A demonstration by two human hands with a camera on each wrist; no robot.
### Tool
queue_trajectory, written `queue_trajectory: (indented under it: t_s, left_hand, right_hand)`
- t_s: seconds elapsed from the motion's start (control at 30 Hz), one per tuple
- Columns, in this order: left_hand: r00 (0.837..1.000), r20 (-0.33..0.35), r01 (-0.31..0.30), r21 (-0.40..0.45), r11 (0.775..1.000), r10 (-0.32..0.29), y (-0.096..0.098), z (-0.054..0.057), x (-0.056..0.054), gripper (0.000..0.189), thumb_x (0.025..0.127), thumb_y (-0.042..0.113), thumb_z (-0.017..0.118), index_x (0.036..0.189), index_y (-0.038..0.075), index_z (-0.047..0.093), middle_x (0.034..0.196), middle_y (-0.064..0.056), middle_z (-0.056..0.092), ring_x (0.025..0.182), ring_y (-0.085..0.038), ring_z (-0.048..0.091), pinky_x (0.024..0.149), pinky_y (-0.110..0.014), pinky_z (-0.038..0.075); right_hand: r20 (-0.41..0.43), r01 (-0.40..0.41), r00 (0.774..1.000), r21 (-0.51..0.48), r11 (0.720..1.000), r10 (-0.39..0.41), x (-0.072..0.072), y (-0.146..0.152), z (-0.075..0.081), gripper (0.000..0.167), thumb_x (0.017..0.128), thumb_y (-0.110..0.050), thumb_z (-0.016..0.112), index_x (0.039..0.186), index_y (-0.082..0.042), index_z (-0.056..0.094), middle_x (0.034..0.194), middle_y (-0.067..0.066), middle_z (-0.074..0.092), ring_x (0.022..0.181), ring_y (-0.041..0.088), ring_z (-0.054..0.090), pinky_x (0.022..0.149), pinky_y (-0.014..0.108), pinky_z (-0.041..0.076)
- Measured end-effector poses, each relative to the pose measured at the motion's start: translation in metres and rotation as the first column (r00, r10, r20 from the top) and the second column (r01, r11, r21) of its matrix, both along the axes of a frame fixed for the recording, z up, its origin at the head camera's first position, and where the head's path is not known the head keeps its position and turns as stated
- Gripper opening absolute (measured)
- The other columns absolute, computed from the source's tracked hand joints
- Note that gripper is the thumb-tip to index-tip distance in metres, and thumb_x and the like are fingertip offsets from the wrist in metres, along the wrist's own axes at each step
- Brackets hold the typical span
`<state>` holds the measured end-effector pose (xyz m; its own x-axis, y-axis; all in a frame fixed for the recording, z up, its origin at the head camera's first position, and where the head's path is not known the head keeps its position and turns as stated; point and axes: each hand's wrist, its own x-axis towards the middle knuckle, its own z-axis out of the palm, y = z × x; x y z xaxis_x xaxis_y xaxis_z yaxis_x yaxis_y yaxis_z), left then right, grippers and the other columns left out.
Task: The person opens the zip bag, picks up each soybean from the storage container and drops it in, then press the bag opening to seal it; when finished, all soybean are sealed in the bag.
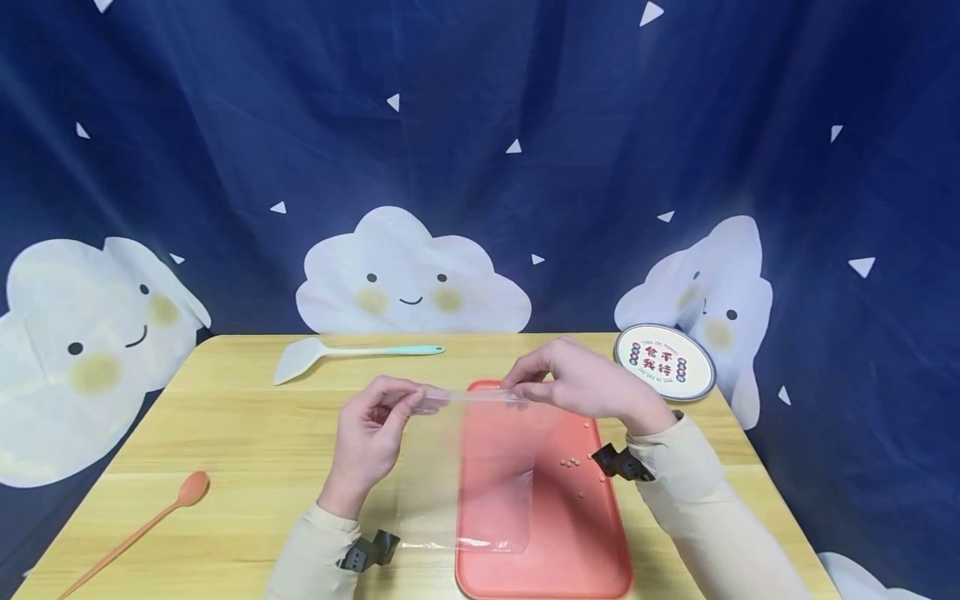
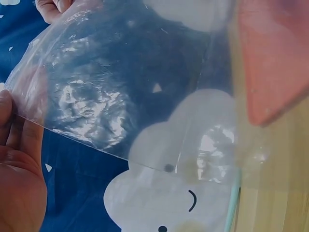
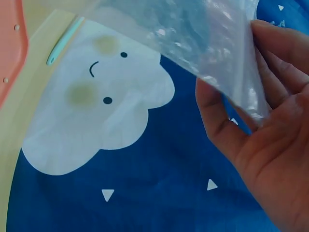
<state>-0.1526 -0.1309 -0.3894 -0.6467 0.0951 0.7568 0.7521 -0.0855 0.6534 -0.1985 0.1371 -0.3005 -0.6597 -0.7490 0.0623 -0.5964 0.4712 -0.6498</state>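
A clear plastic zip bag (image 1: 472, 483) hangs from both hands by its top edge, partly over the table and partly over a red tray (image 1: 555, 542). At the bag's top left corner, my left hand (image 1: 375, 433) pinches the edge between thumb and fingers. My right hand (image 1: 588, 383) pinches the top right end of the same edge. In the left wrist view the bag (image 2: 120, 87) spreads out wide and wrinkled, with the left thumb and fingers at its corner. The right wrist view has the bag's corner (image 3: 236, 63) between the right thumb and fingers.
Several small tan beads or beans (image 1: 572, 462) lie on the tray's right part. An oval sign with red characters (image 1: 666, 362) stands at the back right. A white spatula with a mint handle (image 1: 352, 352) lies at the back; an orange spoon (image 1: 161, 514) lies at the left.
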Motion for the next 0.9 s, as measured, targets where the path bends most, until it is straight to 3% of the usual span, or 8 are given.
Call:
queue_trajectory:
  t_s: [0.23,0.43,0.63,0.77,0.9]
  left_hand:
    - [1.000,-0.008,-0.001,-0.025,1.000,0.001,0.0018,-0.0032,-0.0010,0.026,0.084,-0.030,0.053,0.098,-0.010,0.061,0.094,-0.025,0.070,0.082,-0.024,0.072,0.071,-0.036,0.060]
    - [1.000,0.003,-0.006,-0.031,0.999,0.006,0.0029,-0.0049,-0.0010,0.026,0.085,-0.029,0.052,0.099,-0.010,0.060,0.095,-0.024,0.070,0.084,-0.024,0.072,0.071,-0.036,0.060]
    - [0.996,0.056,-0.067,-0.073,0.995,0.071,0.0018,-0.0066,0.0018,0.022,0.086,-0.025,0.056,0.098,-0.007,0.061,0.094,-0.021,0.071,0.082,-0.021,0.072,0.071,-0.034,0.060]
    - [0.992,0.076,-0.093,-0.088,0.992,0.100,0.0016,-0.0070,0.0025,0.020,0.088,-0.022,0.057,0.098,-0.006,0.062,0.094,-0.020,0.072,0.081,-0.020,0.072,0.070,-0.033,0.060]
    - [0.994,0.062,-0.082,-0.075,0.994,0.087,0.0016,-0.0082,0.0018,0.020,0.087,-0.023,0.056,0.098,-0.007,0.061,0.094,-0.021,0.071,0.082,-0.022,0.072,0.070,-0.036,0.060]
  right_hand:
    - [-0.010,-0.022,1.000,0.024,0.999,0.022,-0.0005,0.0022,0.0004,0.016,0.090,-0.002,0.069,0.097,-0.014,0.076,0.080,-0.010,0.069,0.068,0.006,0.061,0.062,0.027,0.053]
    - [-0.031,-0.061,0.998,0.016,0.998,0.062,0.0002,0.0004,-0.0033,0.014,0.088,-0.003,0.073,0.089,-0.016,0.073,0.079,-0.011,0.067,0.069,0.006,0.062,0.065,0.027,0.055]
    - [-0.003,-0.063,0.998,0.008,0.998,0.063,-0.0001,-0.0030,-0.0064,0.013,0.087,-0.006,0.074,0.081,-0.016,0.069,0.073,-0.012,0.063,0.065,0.007,0.059,0.060,0.027,0.053]
    - [-0.033,-0.076,0.996,0.032,0.997,0.077,-0.0014,-0.0042,-0.0067,0.009,0.090,-0.009,0.071,0.085,-0.016,0.071,0.075,-0.012,0.064,0.066,0.005,0.057,0.062,0.027,0.052]
    - [-0.034,-0.093,0.995,0.046,0.995,0.095,-0.0036,-0.0048,-0.0083,0.010,0.092,-0.008,0.069,0.090,-0.017,0.073,0.079,-0.013,0.065,0.068,0.004,0.058,0.064,0.026,0.053]
